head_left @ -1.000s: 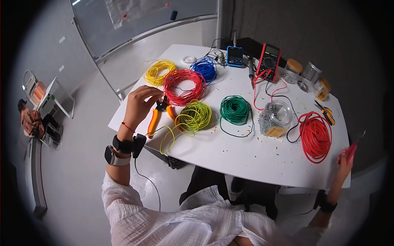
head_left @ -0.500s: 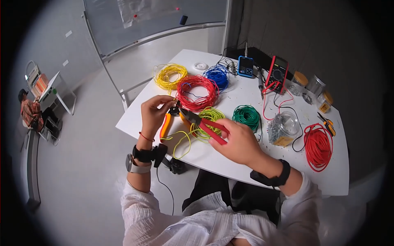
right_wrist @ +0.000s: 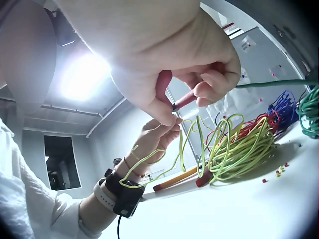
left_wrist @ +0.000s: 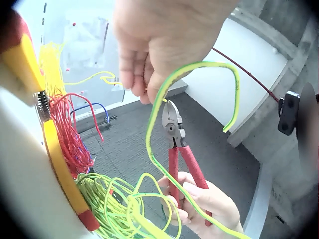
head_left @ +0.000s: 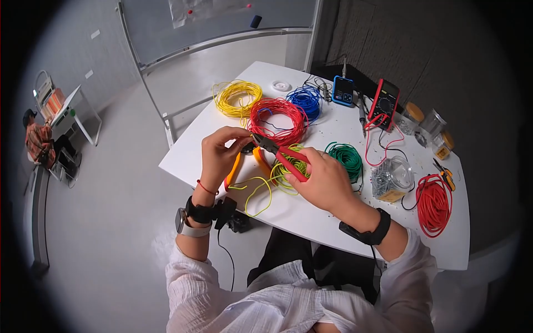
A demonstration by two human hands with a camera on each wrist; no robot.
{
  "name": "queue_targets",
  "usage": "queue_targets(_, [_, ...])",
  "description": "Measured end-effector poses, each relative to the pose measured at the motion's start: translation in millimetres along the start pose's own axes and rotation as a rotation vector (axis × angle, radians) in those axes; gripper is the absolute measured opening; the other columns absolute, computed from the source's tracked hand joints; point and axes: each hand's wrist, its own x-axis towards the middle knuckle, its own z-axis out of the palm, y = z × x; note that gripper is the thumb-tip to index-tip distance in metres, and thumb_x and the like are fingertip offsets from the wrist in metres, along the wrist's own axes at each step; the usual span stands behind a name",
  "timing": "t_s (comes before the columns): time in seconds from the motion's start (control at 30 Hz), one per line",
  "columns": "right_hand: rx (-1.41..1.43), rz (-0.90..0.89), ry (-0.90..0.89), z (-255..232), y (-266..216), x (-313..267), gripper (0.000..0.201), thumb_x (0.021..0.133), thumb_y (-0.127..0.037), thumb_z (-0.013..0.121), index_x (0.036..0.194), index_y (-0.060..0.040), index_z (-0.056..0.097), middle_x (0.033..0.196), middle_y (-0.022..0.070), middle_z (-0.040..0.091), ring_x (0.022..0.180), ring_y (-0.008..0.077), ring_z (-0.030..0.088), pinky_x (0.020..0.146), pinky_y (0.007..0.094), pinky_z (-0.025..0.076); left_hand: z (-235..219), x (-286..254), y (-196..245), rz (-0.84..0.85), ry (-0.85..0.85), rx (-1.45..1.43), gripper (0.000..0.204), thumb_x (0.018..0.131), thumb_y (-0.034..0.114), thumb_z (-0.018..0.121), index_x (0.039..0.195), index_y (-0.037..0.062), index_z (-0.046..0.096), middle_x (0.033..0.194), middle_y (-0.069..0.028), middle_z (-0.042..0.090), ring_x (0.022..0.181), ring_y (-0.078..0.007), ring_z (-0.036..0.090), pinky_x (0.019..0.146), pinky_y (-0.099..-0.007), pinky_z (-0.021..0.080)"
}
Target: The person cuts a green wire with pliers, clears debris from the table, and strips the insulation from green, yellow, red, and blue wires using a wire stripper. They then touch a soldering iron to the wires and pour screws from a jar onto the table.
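My left hand (head_left: 219, 152) pinches a thin yellow wire (left_wrist: 79, 81) that runs from the yellow coil (head_left: 252, 91). Red-handled diagonal cutters (left_wrist: 172, 127) sit in my right hand (head_left: 327, 186), its fingers wrapped round the handles. The cutter tips are at the short wire end poking out of my left fingertips. Just below my left hand, wire strippers with orange-yellow handles (head_left: 234, 169) stand by the yellow-green wire coil (left_wrist: 102, 196), their head largely hidden. A loose yellow-green wire end curves up across the cutters in the left wrist view.
Red (head_left: 300, 125), blue (head_left: 305, 100) and green (head_left: 345, 158) wire coils lie around the hands. Farther right are a multimeter (head_left: 384, 105), a clear jar (head_left: 393, 177), another red coil (head_left: 433, 205) and small pliers (head_left: 446, 176). Another person (head_left: 41, 136) sits far left.
My right hand has brought the cutters from the table's right edge over to my left fingertips, and their tips have closed in on the wire end. My left hand keeps its pinch.
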Motion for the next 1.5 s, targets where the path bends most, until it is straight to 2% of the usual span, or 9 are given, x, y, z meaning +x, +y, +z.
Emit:
queue_targets(0.1, [-0.024,0.023,-0.014,-2,-1,-1,0.043,0.067,-0.026,0.068,0.098,-0.0023,0.049,0.081,0.0160,0.059,0.073,0.0320,0.059,0.062,0.0392,0.048,1,0,1,0.010,-0.008,0.010,0.010,0.074,-0.009,0.059,0.082,-0.0036,0.061,0.079,-0.0066,0.062,0.076,-0.0115,0.059,0.072,-0.0219,0.047])
queue_targets(0.17, [-0.036,0.034,-0.015,-3,-1,0,0.043,0.067,-0.026,0.067,0.098,-0.0023,0.049,0.081,0.0162,0.059,0.073,0.0319,0.059,0.063,0.0392,0.048,3,1,-1,0.014,0.037,-0.029,0.012,0.071,-0.004,0.065,0.082,0.0003,0.064,0.075,-0.0074,0.064,0.069,-0.0126,0.060,0.066,-0.0230,0.049])
queue_targets(0.3, [-0.034,0.023,-0.002,0,4,3,0.041,0.068,-0.027,0.067,0.096,-0.0029,0.049,0.079,0.0161,0.059,0.072,0.0315,0.059,0.062,0.0390,0.048,3,1,1,0.026,0.037,-0.015,0.012,0.071,-0.003,0.065,0.082,0.0006,0.064,0.075,-0.0073,0.063,0.070,-0.0128,0.060,0.066,-0.0230,0.049])
queue_targets(0.37, [-0.031,0.025,-0.011,-2,2,3,0.040,0.068,-0.027,0.067,0.096,-0.0034,0.049,0.079,0.0159,0.058,0.071,0.0313,0.059,0.061,0.0389,0.048,2,0,2,0.014,-0.011,0.022,0.010,0.074,-0.009,0.059,0.082,-0.0034,0.060,0.079,-0.0061,0.062,0.075,-0.0112,0.059,0.072,-0.0217,0.047])
queue_targets(0.7, [-0.027,0.008,0.010,2,2,3,0.039,0.068,-0.026,0.066,0.094,-0.0044,0.048,0.078,0.0153,0.058,0.071,0.0308,0.059,0.061,0.0385,0.049,4,2,-1,0.012,-0.025,0.031,0.011,0.074,-0.009,0.060,0.083,-0.0037,0.060,0.079,-0.0059,0.062,0.076,-0.0109,0.059,0.072,-0.0217,0.047])
queue_targets(0.77, [-0.033,0.007,0.006,2,2,3,0.039,0.068,-0.026,0.066,0.095,-0.0042,0.049,0.078,0.0154,0.058,0.071,0.0309,0.059,0.061,0.0384,0.049,5,2,-2,0.021,0.027,0.005,0.012,0.071,-0.002,0.065,0.082,0.0004,0.064,0.075,-0.0072,0.064,0.069,-0.0128,0.061,0.066,-0.0231,0.048])
queue_targets(1.03, [-0.033,0.004,0.007,3,3,3,0.041,0.068,-0.025,0.066,0.098,-0.0030,0.049,0.080,0.0165,0.059,0.072,0.0311,0.060,0.062,0.0383,0.049,5,2,-5,0.021,0.029,-0.025,0.012,0.070,-0.003,0.065,0.082,0.0004,0.064,0.075,-0.0066,0.064,0.069,-0.0128,0.061,0.066,-0.0230,0.048])
queue_targets(1.5, [-0.004,-0.034,0.016,4,8,2,0.034,0.066,-0.020,0.067,0.091,-0.0010,0.052,0.068,0.0170,0.060,0.061,0.0323,0.060,0.054,0.0396,0.048,5,3,2,0.040,-0.012,0.076,0.015,0.069,-0.004,0.064,0.082,0.0022,0.064,0.076,-0.0071,0.064,0.069,-0.0143,0.061,0.064,-0.0233,0.048])
